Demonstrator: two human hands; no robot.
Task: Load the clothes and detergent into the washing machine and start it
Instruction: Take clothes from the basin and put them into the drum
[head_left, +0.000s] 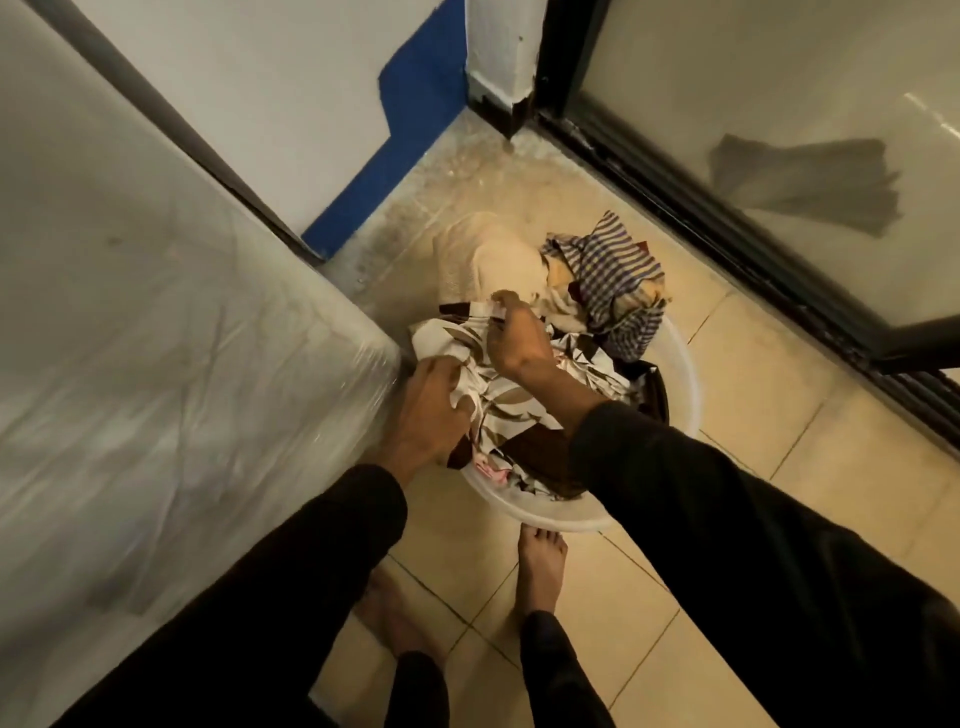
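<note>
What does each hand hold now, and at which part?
Both hands hold the white cloth with brown leaf print in the white plastic basin: left hand bunches its near left side, right hand pinches its far edge.

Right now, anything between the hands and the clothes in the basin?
No. Both hands are already on the leaf-print cloth: the left hand grips its near-left edge, the right hand pinches its far edge. It lies on top of the pile in the white basin, nothing over it.
</note>
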